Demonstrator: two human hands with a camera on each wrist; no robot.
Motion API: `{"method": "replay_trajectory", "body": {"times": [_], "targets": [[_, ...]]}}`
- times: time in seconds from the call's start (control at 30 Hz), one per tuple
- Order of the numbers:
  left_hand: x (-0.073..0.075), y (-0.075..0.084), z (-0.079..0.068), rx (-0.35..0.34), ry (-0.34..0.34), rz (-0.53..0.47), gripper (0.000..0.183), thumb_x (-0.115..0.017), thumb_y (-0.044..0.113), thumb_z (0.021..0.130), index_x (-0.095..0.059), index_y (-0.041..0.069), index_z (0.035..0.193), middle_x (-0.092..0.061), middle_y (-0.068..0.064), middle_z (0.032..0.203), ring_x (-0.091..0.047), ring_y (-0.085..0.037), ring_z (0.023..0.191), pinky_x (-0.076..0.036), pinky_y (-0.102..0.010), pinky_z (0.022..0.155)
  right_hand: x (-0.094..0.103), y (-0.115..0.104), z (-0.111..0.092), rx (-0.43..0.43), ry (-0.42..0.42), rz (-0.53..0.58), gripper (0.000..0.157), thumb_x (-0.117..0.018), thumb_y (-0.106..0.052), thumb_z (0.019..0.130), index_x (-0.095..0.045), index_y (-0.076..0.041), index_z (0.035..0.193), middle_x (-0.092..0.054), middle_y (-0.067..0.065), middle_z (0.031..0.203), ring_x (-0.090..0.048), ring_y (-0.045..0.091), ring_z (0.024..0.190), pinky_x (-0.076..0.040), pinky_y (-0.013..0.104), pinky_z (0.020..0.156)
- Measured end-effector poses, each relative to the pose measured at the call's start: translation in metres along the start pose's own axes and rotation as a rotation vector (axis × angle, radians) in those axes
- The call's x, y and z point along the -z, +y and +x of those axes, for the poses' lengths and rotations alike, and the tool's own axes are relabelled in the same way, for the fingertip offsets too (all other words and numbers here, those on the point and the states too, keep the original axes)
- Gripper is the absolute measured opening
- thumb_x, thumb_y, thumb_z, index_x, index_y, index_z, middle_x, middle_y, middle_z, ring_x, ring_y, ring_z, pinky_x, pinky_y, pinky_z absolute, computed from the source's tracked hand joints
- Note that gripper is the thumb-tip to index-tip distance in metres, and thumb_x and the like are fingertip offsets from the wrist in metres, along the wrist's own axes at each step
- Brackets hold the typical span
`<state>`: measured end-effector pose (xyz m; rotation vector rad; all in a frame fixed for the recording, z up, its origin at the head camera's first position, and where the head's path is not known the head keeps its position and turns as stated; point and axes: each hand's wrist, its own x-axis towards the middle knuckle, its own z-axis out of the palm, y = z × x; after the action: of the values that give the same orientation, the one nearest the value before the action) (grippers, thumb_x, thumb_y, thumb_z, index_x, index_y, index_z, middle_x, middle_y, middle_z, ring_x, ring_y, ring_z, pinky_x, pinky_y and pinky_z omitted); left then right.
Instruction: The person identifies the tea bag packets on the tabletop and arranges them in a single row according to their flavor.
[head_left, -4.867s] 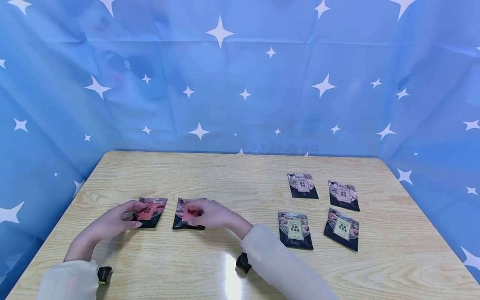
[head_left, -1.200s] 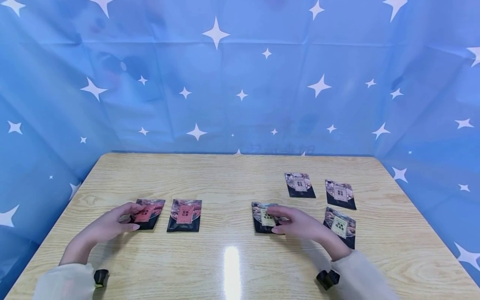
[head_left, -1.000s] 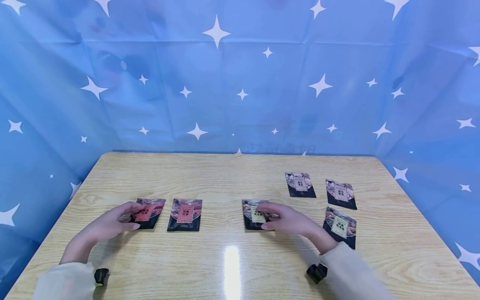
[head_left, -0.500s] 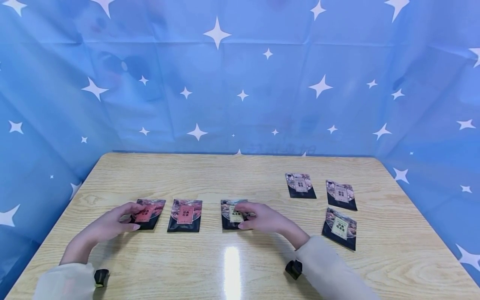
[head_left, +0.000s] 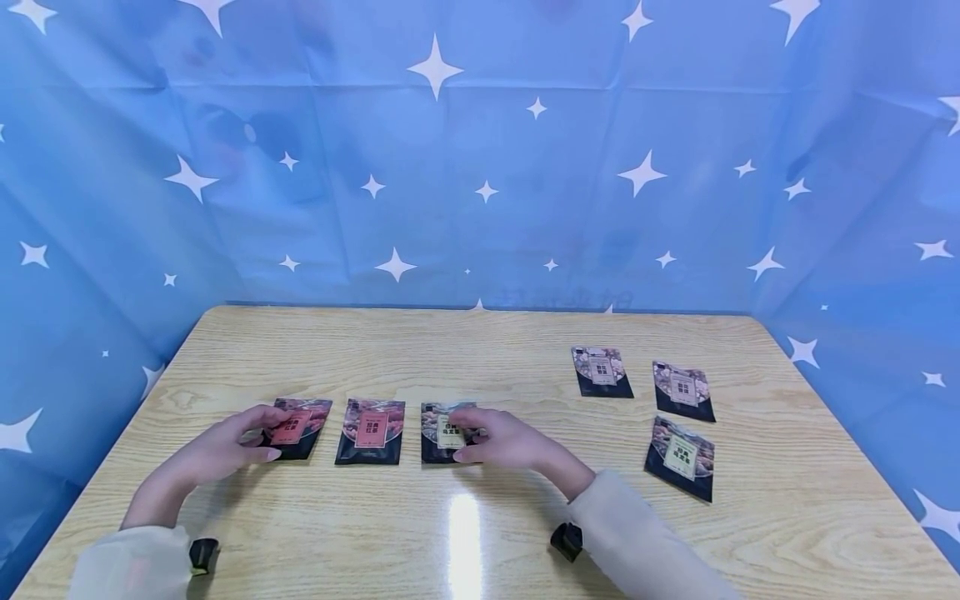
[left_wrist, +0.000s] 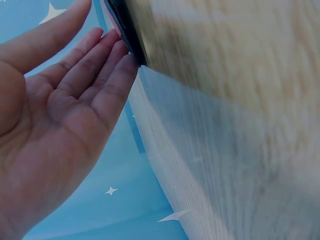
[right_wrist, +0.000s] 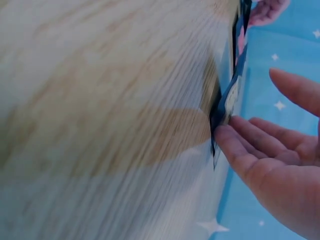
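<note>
One touched packet (head_left: 437,454) has a pale green label (head_left: 446,435).

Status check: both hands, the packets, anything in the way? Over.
Left hand touching leftmost red-labelled packet. Right hand touching left green-labelled packet. Between them: second red-labelled packet, touched by neither hand; nothing else visible there.

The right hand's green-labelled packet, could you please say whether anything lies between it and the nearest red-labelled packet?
Nothing visible does: only bare tabletop separates the green-labelled packet from that red-labelled packet.
</note>
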<state>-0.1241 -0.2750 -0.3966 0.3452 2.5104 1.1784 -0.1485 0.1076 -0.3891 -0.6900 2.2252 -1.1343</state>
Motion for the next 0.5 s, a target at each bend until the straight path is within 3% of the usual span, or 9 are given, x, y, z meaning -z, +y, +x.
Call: {"method": "replay_trajectory", "body": {"times": [0.5], "targets": [[0.0008,0.0011,-0.0006,0.01,-0.001,0.013,0.052,-0.063,0.008,0.085,-0.04,-0.011,0.127,-0.039,-0.034,0.127,-0.034,-0.054,0.117,-0.041,-0.057,0.085,-0.0012,-0.0038,0.0041,-0.015,0.027,-0.009,0.054,-0.055,-0.021,0.093,-0.035,-0.002,0.139,-0.042,0.013,0.137,-0.038,0.029,0.126,-0.036,0.045,0.099]]}}
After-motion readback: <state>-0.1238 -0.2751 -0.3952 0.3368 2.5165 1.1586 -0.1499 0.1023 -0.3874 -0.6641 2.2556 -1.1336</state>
